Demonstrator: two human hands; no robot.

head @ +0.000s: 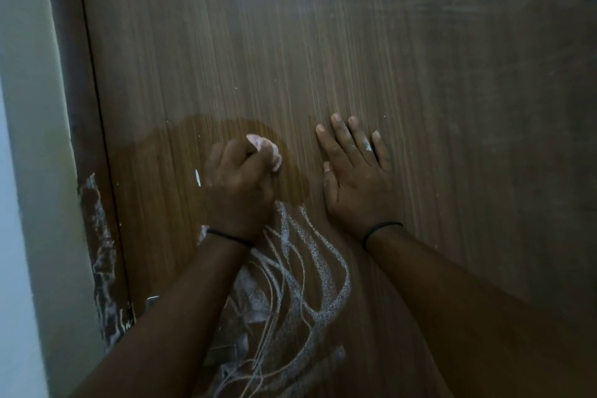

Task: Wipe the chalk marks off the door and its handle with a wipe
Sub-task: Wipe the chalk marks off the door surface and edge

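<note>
Forearms fill the bottom edge; between them thick chalk marks (310, 268) cover the lower door (355, 42), untouched. Left hand (240, 181) has fingers curled tight round a balled wipe (265, 149), pressing it to the wood inside a damp, clean patch (226, 139). Right hand (352, 168) lies flat, fingers spread, bracing the door. More chalk smears the frame edge (100, 252) at left. Handle (219, 355) is mostly hidden behind the left arm, looks chalked. Judgement: early-to-mid; upper area done, bulk left.
</note>
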